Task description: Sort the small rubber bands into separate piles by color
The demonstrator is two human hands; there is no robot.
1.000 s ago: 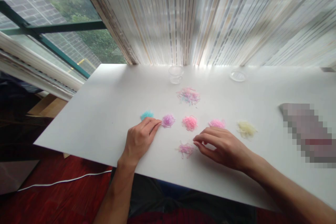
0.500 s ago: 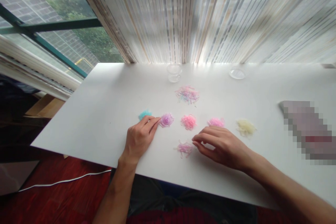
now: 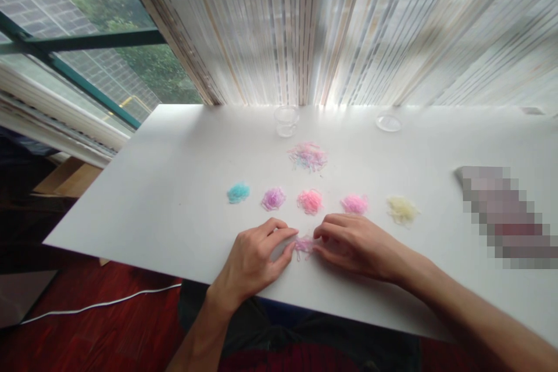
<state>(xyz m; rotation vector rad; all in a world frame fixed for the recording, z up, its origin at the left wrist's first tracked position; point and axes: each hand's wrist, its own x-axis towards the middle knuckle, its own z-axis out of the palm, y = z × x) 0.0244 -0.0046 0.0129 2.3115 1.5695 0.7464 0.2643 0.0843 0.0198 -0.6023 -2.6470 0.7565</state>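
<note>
A small loose pile of pink-purple rubber bands (image 3: 304, 246) lies near the front of the table, between my two hands. My left hand (image 3: 261, 253) touches its left side, thumb and index fingertips a little apart. From the right, my right hand (image 3: 355, 244) reaches the same pile with curled fingers, the thumb apart from the index finger. Beyond the hands runs a row of heaps: blue bands (image 3: 238, 192), purple bands (image 3: 273, 199), coral-pink bands (image 3: 310, 201), pink bands (image 3: 354, 204) and pale yellow bands (image 3: 401, 210). Farther back lies a mixed-colour pile (image 3: 308, 156).
Near the table's back edge stand a clear plastic cup (image 3: 286, 122) and, to its right, a clear round lid (image 3: 388, 122). A blurred-out flat object (image 3: 501, 209) lies at the right. A striped curtain (image 3: 261, 29) hangs behind the white table (image 3: 152, 197).
My left hand has moved right and toward me, from the purple heap to the front pile, uncovering the blue heap. My right hand has shifted slightly left onto the pile.
</note>
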